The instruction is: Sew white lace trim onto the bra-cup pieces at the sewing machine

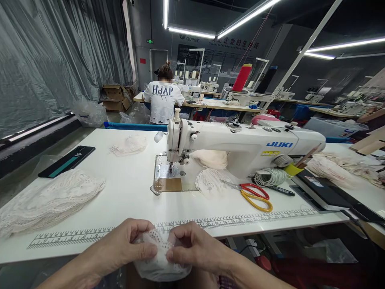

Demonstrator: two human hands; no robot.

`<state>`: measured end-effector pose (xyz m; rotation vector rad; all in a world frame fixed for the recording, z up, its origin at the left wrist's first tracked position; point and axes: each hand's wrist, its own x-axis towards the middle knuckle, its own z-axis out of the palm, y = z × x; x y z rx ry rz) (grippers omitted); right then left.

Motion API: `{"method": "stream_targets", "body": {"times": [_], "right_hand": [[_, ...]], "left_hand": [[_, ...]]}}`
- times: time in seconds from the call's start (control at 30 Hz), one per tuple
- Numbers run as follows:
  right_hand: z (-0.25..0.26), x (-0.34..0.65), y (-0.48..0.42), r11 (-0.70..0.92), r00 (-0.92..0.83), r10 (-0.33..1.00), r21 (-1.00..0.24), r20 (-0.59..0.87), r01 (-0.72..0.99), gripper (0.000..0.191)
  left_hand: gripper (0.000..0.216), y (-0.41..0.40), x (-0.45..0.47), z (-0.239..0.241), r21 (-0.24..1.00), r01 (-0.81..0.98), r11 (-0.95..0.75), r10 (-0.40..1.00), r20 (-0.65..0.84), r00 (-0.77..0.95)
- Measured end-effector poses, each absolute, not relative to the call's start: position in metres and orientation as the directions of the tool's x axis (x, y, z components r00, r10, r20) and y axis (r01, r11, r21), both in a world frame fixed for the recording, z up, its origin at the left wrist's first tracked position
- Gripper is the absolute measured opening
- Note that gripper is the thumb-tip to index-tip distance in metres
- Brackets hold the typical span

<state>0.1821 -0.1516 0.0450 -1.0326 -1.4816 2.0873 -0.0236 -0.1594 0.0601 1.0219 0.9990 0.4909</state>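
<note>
Both my hands pinch a small white lace-edged fabric piece (pixel 162 265) at the front edge of the table. My left hand (pixel 136 245) grips its left side between thumb and fingers. The right side is pinched by my right hand (pixel 189 247). The cloth's lower part hangs below the tabletop, over my lap. Beyond my hands stands a white sewing machine (pixel 216 140), its needle area (pixel 171 168) with no cloth under the foot. White lace pieces (pixel 210 180) lie beside its bed.
A stack of lace fabric (pixel 54 196) lies at left, near a dark case (pixel 67 161). Scissors (pixel 255 196), a coil of cord (pixel 270 176) and a black marker (pixel 281 190) lie right of the machine. A ruler strip (pixel 240 218) runs along the front edge. A co-worker (pixel 165 98) sits ahead.
</note>
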Motion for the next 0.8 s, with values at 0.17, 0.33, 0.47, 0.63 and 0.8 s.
{"method": "stream_targets", "body": {"times": [0.17, 0.33, 0.47, 0.63, 0.8], "right_hand": [[0.053, 0.188, -0.152, -0.349, -0.702, 0.646, -0.934, -0.300, 0.077, 0.040], [0.063, 0.208, -0.138, 0.092, -0.794, 0.605, -0.996, 0.057, -0.002, 0.035], [0.038, 0.204, -0.121, 0.793, -0.549, 0.590, -0.551, 0.592, 0.259, 0.033], [0.011, 0.191, -0.112, 0.894, -0.454, 0.415, -0.262, 0.788, 0.364, 0.024], [0.021, 0.195, -0.106, 0.902, -0.536, 0.382, -0.175, 0.753, 0.395, 0.017]], "left_hand": [[0.041, -0.159, -0.021, 0.063, 0.869, 0.173, 0.463, 0.756, -0.489, 0.435], [0.034, -0.154, -0.014, 0.091, 0.869, 0.160, 0.469, 0.731, -0.483, 0.482], [0.026, -0.129, -0.004, 0.099, 0.875, 0.164, 0.456, 0.717, -0.470, 0.514], [0.022, -0.097, -0.001, 0.085, 0.862, 0.316, 0.397, 0.728, -0.505, 0.463], [0.024, -0.083, -0.006, 0.081, 0.850, 0.383, 0.360, 0.712, -0.516, 0.476]]}}
